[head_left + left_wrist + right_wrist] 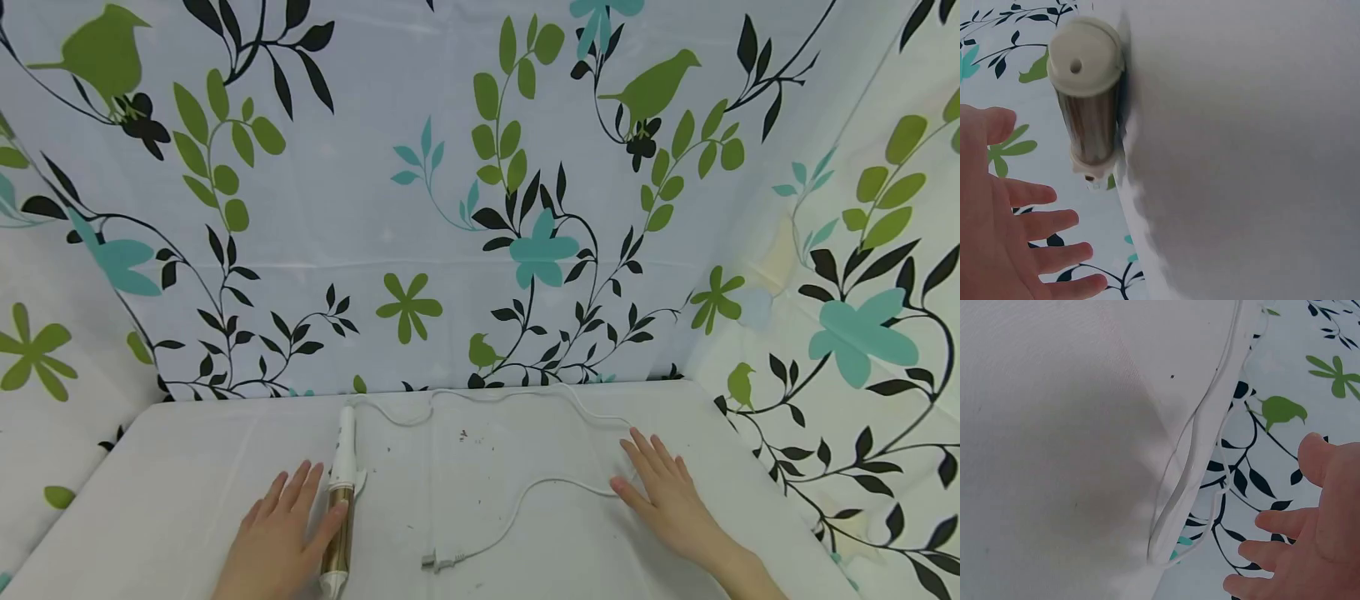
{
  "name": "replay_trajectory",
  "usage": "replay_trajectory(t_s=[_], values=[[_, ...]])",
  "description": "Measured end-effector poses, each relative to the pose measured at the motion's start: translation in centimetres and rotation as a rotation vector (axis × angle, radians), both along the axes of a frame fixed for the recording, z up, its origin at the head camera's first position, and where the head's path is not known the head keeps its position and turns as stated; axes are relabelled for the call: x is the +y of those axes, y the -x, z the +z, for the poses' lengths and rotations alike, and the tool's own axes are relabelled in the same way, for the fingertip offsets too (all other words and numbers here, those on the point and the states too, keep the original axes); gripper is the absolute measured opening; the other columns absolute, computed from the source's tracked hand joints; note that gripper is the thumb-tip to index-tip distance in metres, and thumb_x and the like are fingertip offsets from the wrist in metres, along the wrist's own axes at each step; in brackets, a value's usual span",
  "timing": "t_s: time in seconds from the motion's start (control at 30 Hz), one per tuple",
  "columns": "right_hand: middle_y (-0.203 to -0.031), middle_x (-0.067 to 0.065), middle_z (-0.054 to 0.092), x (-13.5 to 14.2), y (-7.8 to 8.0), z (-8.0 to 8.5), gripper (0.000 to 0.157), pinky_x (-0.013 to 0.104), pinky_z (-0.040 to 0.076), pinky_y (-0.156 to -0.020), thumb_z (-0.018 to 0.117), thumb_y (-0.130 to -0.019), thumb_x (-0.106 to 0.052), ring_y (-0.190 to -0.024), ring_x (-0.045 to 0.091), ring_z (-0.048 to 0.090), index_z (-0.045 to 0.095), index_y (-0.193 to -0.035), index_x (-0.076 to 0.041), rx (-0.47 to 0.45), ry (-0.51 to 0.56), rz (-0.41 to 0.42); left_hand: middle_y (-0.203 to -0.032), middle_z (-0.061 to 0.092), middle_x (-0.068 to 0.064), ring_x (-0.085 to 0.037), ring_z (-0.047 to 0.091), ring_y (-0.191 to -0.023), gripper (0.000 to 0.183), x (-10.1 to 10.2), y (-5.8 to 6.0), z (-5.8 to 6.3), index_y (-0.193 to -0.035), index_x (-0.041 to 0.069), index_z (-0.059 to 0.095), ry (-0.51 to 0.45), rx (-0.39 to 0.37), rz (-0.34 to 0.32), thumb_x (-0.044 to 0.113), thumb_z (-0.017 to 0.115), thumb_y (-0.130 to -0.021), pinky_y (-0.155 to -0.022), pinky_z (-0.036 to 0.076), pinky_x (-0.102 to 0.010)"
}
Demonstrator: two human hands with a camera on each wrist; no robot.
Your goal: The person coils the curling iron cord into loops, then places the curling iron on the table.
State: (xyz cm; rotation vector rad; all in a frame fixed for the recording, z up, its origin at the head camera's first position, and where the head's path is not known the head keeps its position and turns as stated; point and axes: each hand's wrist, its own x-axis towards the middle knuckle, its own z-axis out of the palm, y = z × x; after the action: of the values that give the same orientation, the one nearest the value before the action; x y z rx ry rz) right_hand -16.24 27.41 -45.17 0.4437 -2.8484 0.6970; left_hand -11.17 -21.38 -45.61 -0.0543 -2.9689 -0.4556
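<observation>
A curling iron [344, 454] with a white handle and a gold barrel [339, 533] lies lengthwise on the white table, left of its middle. My left hand [273, 537] is just left of it, fingers straight, its thumb overlapping the barrel in the head view. The left wrist view shows the iron's round white end [1085, 59] beyond the thumb side of the flat hand [1016, 231]. On the right, my right hand [671, 504] has its fingers spread beside the loop of white power cord [517, 510]. The cord's plug [444, 560] lies near the table's front middle.
The white tabletop [187, 475] carries small dark specks around its middle. A cloth printed with birds and leaves [360, 208] hangs behind the table and along both sides. From the iron, the cord runs along the back edge of the table before curving forward on the right.
</observation>
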Motion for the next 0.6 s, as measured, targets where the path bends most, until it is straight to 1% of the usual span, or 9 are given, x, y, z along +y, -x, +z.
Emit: replay_trajectory(t_s=[0.07,0.13,0.23,0.33,0.4,0.47,0.53,0.6], values=[[-0.157,0.024,0.033,-0.7,0.1,-0.1,0.063,0.076,0.013,-0.109,0.058,-0.100,-0.040,-0.146,0.051,0.021,0.046,-0.146,0.000,0.001,-0.003,0.002,-0.148,0.044,-0.030,-0.056,0.041,-0.131,0.076,0.6,0.1,0.3,-0.145,-0.006,0.044,-0.013,-0.025,0.015,0.054,0.052,-0.099,-0.097,0.039,-0.071],[-0.157,0.023,0.035,-1.5,0.1,0.1,0.062,0.076,0.015,-0.108,0.059,-0.099,-0.041,-0.146,0.050,0.021,0.047,-0.146,-0.002,0.010,-0.004,-0.001,-0.143,0.049,-0.032,-0.055,0.049,-0.124,0.074,1.2,0.1,0.6,-0.142,-0.009,0.046,-0.032,-0.038,0.038,0.050,0.056,-0.098,-0.093,0.044,-0.068],[-0.158,0.021,0.036,-2.9,0.2,0.3,0.061,0.075,0.015,-0.109,0.059,-0.099,-0.041,-0.146,0.049,0.023,0.049,-0.145,-0.003,0.026,0.002,0.009,-0.129,0.057,-0.034,-0.052,0.057,-0.110,0.068,1.9,0.3,1.1,-0.136,-0.012,0.050,-0.061,-0.054,0.073,0.041,0.063,-0.095,-0.082,0.052,-0.062],[-0.158,0.018,0.036,-4.5,0.4,0.5,0.061,0.074,0.014,-0.110,0.059,-0.099,-0.042,-0.147,0.047,0.025,0.049,-0.145,-0.004,0.038,0.013,0.023,-0.112,0.063,-0.032,-0.046,0.063,-0.095,0.063,2.3,0.7,1.4,-0.129,-0.015,0.055,-0.084,-0.059,0.096,0.036,0.066,-0.093,-0.070,0.056,-0.056],[-0.159,0.017,0.036,-5.6,0.5,0.8,0.060,0.074,0.012,-0.111,0.059,-0.099,-0.043,-0.147,0.045,0.025,0.050,-0.145,-0.005,0.040,0.032,0.036,-0.098,0.065,-0.026,-0.038,0.064,-0.080,0.058,2.6,1.0,1.5,-0.119,-0.015,0.060,-0.093,-0.069,0.108,0.036,0.067,-0.092,-0.061,0.055,-0.049],[-0.159,0.016,0.035,-6.7,0.4,1.1,0.060,0.074,0.011,-0.112,0.059,-0.099,-0.043,-0.148,0.044,0.025,0.050,-0.146,-0.006,0.038,0.048,0.050,-0.084,0.062,-0.018,-0.029,0.060,-0.068,0.054,2.8,1.2,1.5,-0.108,-0.014,0.063,-0.106,-0.082,0.123,0.037,0.069,-0.091,-0.054,0.051,-0.043],[-0.160,0.015,0.034,-7.5,0.3,1.4,0.059,0.073,0.010,-0.112,0.058,-0.099,-0.043,-0.148,0.044,0.025,0.050,-0.145,-0.006,0.031,0.069,0.062,-0.074,0.057,-0.012,-0.023,0.054,-0.060,0.049,3.0,1.3,1.4,-0.097,-0.011,0.064,-0.125,-0.113,0.142,0.037,0.070,-0.090,-0.049,0.045,-0.037],[-0.160,0.014,0.034,-8.2,0.1,1.7,0.059,0.073,0.010,-0.112,0.058,-0.099,-0.044,-0.148,0.044,0.024,0.052,-0.144,-0.006,0.032,0.081,0.072,-0.069,0.053,-0.009,-0.021,0.050,-0.057,0.047,3.2,1.4,1.3,-0.089,-0.007,0.062,-0.147,-0.154,0.159,0.039,0.070,-0.090,-0.046,0.042,-0.034]])
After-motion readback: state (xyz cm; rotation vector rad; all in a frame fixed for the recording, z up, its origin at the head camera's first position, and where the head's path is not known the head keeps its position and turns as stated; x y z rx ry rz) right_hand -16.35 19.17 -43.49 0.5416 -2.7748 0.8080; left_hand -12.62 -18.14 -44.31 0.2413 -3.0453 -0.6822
